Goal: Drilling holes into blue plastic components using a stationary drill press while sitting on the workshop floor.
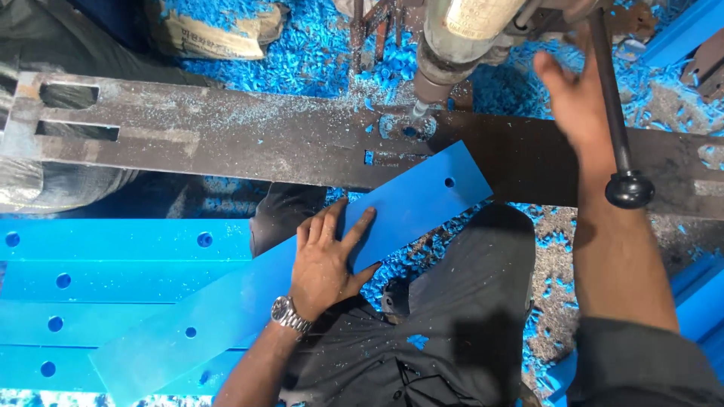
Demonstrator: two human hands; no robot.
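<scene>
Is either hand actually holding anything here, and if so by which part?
Nothing is gripped. The left hand lies flat on the middle of the blue strip, pressing it down. The right hand is open beside the drill lever, not around it.

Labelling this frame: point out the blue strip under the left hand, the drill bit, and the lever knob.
blue strip (407, 203): head view, bare face near its drilled end.
drill bit (417, 110): head view, tip above the metal bar.
lever knob (629, 189): head view, black ball end.
</scene>
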